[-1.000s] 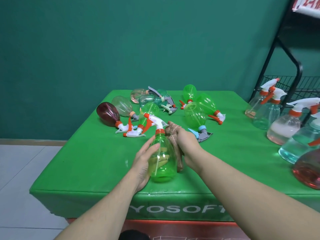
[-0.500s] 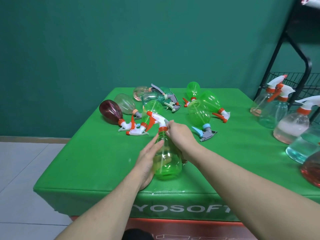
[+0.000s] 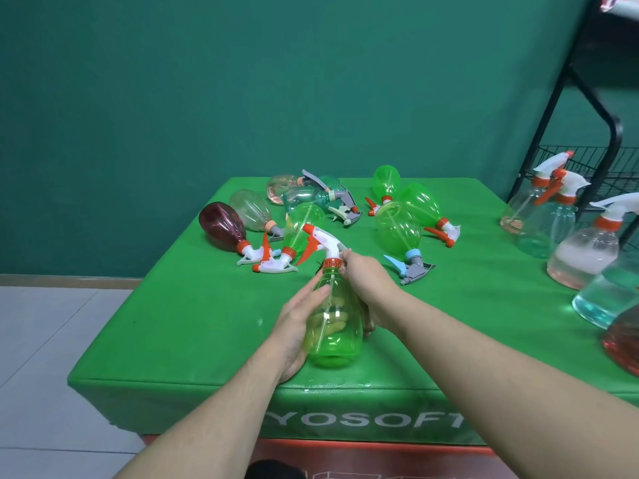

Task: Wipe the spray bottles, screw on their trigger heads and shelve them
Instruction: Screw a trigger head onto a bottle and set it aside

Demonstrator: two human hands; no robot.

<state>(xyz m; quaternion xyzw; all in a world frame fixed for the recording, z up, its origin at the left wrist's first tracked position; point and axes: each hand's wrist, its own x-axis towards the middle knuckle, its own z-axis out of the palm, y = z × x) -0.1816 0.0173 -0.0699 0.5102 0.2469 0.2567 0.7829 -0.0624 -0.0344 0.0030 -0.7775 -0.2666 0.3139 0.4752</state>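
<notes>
Tightening looks like the step in hand: the left hand [image 3: 297, 326] cradles the upright green spray bottle [image 3: 333, 326] at the surface's [image 3: 193, 319] six-o'clock edge, right-hand fingers [image 3: 349, 262] pinch its orange collar [image 3: 332, 263] with a cloth, and shelving at three o'clock probably follows.

I see a clear green spray bottle [image 3: 333, 326] upright near the table's 6 o'clock edge, its white-and-orange trigger head [image 3: 320, 242] on, nozzle aimed toward 10 o'clock. More bottles [image 3: 397, 229] lie toppled toward 12 o'clock.
</notes>
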